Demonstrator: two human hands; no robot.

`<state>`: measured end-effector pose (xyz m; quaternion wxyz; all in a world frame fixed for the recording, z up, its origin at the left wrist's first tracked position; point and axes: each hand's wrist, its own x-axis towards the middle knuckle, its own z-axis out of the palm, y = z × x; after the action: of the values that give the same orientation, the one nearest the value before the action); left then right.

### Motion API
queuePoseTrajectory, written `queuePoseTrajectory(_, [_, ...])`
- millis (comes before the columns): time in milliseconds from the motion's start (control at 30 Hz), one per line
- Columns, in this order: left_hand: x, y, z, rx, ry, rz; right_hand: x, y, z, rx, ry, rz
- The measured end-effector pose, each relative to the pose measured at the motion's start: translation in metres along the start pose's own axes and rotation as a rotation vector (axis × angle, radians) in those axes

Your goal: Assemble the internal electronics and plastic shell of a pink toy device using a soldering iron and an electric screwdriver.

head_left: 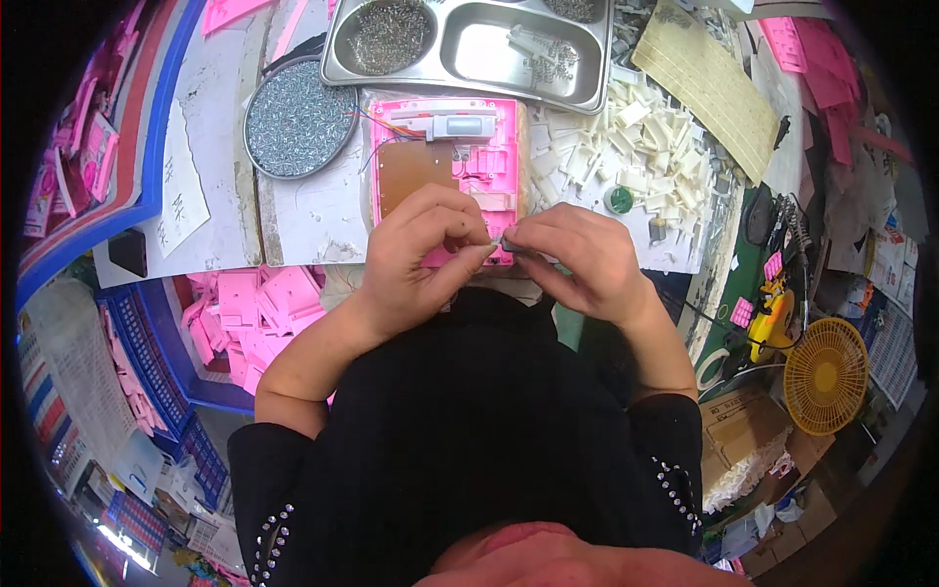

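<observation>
A pink plastic casing (504, 112) lies on the bench in front of me. It carries a brown board (416, 176), a white module with a grey window (463, 126) and thin coloured wires. My left hand (423, 249) is over the casing's near left part, thumb and forefinger pinched together. Whatever those fingertips hold is too small to name. Close beside it, my right hand (579, 256) pinches a small dark piece (510, 245), mostly covered by the fingers. Both sets of fingertips nearly meet above the casing's near edge.
A round dish of screws (301, 117) stands left of the casing. Beyond is a metal tray (460, 80) with small hardware. White plastic parts (636, 137) and a green-topped round item (618, 201) lie right. Pink parts (254, 308) fill a blue bin at left; a yellow fan (827, 377) stands far right.
</observation>
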<state>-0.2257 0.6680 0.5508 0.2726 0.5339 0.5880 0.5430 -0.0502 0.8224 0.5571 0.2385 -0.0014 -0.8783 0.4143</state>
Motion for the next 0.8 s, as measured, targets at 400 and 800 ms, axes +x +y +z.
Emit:
queuePoseTrajectory(400, [0.0013, -0.0024, 0.0000, -0.003, 0.012, -0.025, 0.0024, 0.0027, -0.0015, -0.029, -0.055, -0.014])
queuePoseTrajectory(800, [0.0001, -0.0020, 0.0032, 0.107, 0.040, 0.094, 0.0026, 0.0049, -0.0030, -0.071, -0.077, -0.087])
